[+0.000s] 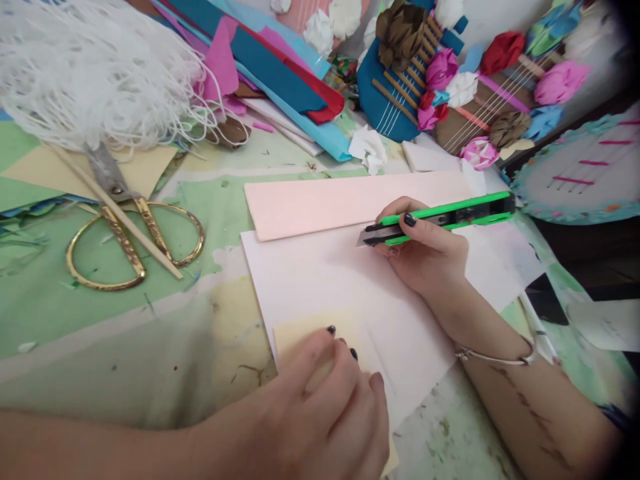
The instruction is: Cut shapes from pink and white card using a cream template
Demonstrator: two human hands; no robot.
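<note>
My right hand [425, 257] grips a green and black utility knife [445, 215], its blade tip resting on a large pale pink sheet [325, 273] that lies flat on the table. My left hand [330, 413] presses down with curled fingers on a small cream-yellow piece of paper [295, 337] lying on the near part of that sheet. A folded light pink sheet [340, 200] lies just beyond the knife. A thin silver bangle [500, 357] sits on my right wrist.
Gold-handled scissors [130, 230] and a thin wooden stick [125, 217] lie at the left on the green mat [75, 313]. A white netted bundle [95, 73] sits at the far left. Coloured paper sheets [280, 67] and paper-flower crafts [450, 73] crowd the back; a round decorated board [585, 170] stands at the right.
</note>
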